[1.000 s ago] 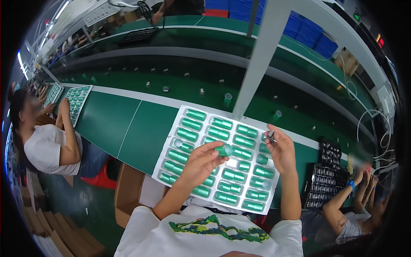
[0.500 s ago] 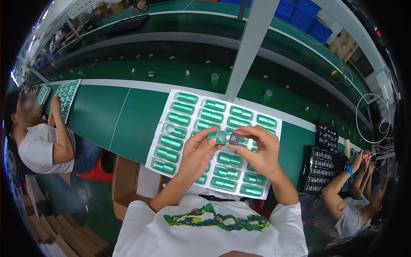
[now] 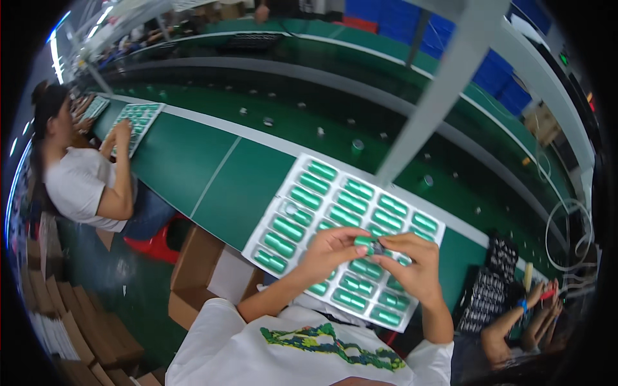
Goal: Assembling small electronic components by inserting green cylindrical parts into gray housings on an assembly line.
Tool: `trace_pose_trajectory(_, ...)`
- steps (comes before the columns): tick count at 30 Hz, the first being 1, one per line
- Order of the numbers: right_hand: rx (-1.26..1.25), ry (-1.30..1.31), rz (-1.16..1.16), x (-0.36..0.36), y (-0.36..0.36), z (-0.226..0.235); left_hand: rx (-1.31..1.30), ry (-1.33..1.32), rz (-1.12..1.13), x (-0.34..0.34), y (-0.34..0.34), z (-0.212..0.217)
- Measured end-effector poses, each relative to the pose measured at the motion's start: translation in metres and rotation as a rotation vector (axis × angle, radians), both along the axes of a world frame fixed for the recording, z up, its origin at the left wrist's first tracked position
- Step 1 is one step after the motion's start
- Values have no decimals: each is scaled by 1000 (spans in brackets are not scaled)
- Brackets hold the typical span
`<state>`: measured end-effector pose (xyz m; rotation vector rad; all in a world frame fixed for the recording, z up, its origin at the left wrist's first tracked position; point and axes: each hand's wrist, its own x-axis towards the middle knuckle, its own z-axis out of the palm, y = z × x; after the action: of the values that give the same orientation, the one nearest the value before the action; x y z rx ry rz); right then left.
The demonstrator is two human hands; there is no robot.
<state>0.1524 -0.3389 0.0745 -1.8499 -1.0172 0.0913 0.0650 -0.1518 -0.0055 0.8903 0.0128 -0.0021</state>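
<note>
Long green workbench surface [image 3: 193, 161] runs across the frame, a darker green conveyor belt [image 3: 309, 109] behind it carrying scattered small parts. A grey metal post [image 3: 444, 83] slants down from the top right. On the bench in front of the person lies a large clear plastic blister tray [image 3: 302, 174], rectangular, its rows of pockets filled with green cylindrical cells [image 3: 306, 197]; one pocket near its left side looks empty. Left hand [image 3: 328, 251] and right hand [image 3: 412, 264] meet over the tray's middle, fingertips close together, both pinching one small green cylindrical piece with a dark metal end [image 3: 370, 244], held just above the tray, not in a pocket. Left fingers grip the green part, right fingers the dark end. To the left a co-worker in a white shirt [image 3: 77, 186] leans over a second tray of green cells [image 3: 138, 119]. Brown cardboard boxes [image 3: 193, 270] sit under the bench. Black slotted tray [image 3: 489, 289] at right, another person's hands [image 3: 541, 302] beside it.
</note>
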Motion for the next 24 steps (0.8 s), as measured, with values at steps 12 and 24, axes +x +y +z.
trace_pose_trajectory(12, 14, -539, -9, -14, 7, -31, -20, -37, -32, 13, -24, -17)
trace_pose_trajectory(24, -7, -560, -209, 29, -4, -46, 1217, -265, 307, 5, -8, 12)
